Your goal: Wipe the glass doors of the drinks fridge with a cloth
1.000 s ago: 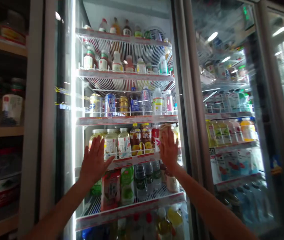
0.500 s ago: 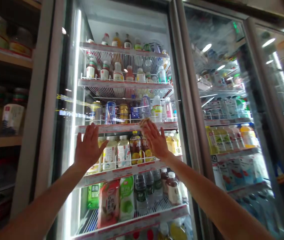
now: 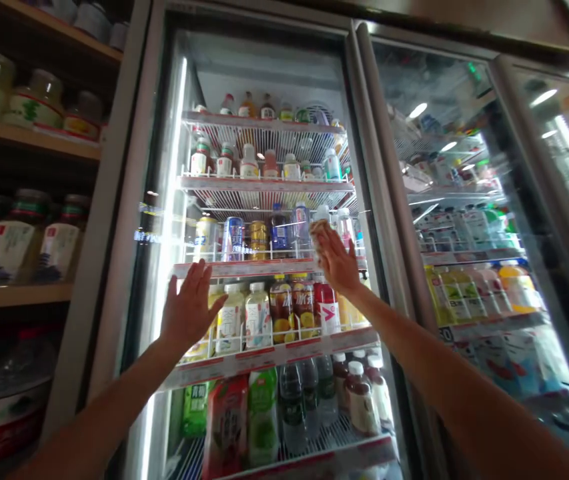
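I face a lit drinks fridge with a shut glass door (image 3: 264, 73). My left hand (image 3: 190, 308) lies flat on the glass with its fingers spread, in front of the shelf of pale bottles (image 3: 244, 313). My right hand (image 3: 338, 263) is higher and to the right, near the door's right frame. Its fingers are stretched out and press a small tan cloth (image 3: 317, 228) against the glass, level with the shelf of cans (image 3: 244, 237).
Behind the glass, several wire shelves hold bottles and cans. A second glass-door fridge (image 3: 464, 200) stands to the right, with another beyond it. On the left, wooden shelves (image 3: 24, 137) carry jars and large water bottles.
My right hand has slid the cloth over the glass, up and left and then back right, ending one shelf higher. My left hand stays flat on the glass and has risen slightly.
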`<move>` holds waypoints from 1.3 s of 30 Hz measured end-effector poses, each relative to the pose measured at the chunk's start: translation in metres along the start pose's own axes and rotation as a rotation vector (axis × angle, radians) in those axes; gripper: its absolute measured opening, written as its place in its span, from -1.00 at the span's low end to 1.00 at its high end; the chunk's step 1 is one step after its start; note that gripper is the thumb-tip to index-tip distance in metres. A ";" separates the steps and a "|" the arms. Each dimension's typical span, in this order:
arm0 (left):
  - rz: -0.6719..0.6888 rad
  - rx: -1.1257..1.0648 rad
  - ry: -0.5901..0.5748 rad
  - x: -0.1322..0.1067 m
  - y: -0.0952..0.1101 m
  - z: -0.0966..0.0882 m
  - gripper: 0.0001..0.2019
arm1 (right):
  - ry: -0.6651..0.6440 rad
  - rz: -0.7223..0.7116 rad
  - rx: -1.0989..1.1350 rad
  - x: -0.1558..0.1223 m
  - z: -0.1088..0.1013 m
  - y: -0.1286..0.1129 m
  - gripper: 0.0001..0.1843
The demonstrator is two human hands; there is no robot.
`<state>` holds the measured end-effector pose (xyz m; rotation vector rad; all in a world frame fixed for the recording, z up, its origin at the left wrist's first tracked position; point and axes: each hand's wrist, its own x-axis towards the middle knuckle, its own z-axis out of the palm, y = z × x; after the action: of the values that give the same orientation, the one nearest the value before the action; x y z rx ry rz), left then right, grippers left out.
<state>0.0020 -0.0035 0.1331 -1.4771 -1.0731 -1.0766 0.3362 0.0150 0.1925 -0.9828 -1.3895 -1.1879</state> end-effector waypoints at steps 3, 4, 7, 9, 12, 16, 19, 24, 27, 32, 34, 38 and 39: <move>-0.027 0.009 -0.008 0.012 -0.002 -0.006 -0.28 | 0.083 0.344 -0.016 0.021 -0.001 0.008 -0.41; -0.044 0.006 -0.010 0.017 -0.002 -0.006 -0.27 | 0.095 0.390 -0.016 0.027 0.000 0.004 -0.40; -0.064 -0.008 -0.022 0.028 0.000 -0.004 -0.25 | 0.035 0.182 0.007 0.032 0.004 -0.027 -0.41; -0.058 -0.001 -0.021 0.031 0.000 -0.003 -0.25 | -0.042 -0.092 0.024 0.027 0.004 -0.045 -0.42; -0.029 0.038 -0.045 0.029 -0.002 -0.005 -0.29 | -0.062 -0.089 0.044 0.029 -0.001 -0.045 -0.43; -0.020 0.083 -0.127 0.026 -0.002 -0.012 -0.31 | 0.050 0.331 0.053 0.054 -0.001 -0.038 -0.41; -0.013 0.096 -0.153 0.027 -0.003 -0.015 -0.33 | -0.013 0.122 0.072 0.059 0.007 -0.070 -0.40; -0.122 0.103 -0.133 0.020 -0.022 -0.018 -0.32 | -0.108 -0.241 0.085 0.057 0.011 -0.107 -0.41; -0.142 0.096 -0.154 0.014 -0.034 -0.020 -0.32 | -0.053 0.055 0.089 0.075 0.011 -0.107 -0.41; -0.084 0.098 -0.162 0.006 -0.042 -0.024 -0.35 | -0.053 -0.187 0.188 0.070 0.027 -0.165 -0.36; -0.073 0.103 -0.149 0.000 -0.051 -0.028 -0.35 | -0.095 -0.465 0.209 0.058 0.032 -0.190 -0.34; -0.128 0.147 -0.126 -0.017 -0.079 -0.040 -0.33 | -0.083 -0.342 0.205 0.072 0.032 -0.200 -0.38; -0.134 0.156 -0.120 -0.021 -0.085 -0.044 -0.34 | -0.065 -0.238 0.205 0.083 0.032 -0.198 -0.39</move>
<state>-0.0893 -0.0378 0.1359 -1.3747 -1.3265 -0.9816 0.1251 0.0081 0.2441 -0.7326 -1.6802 -1.1659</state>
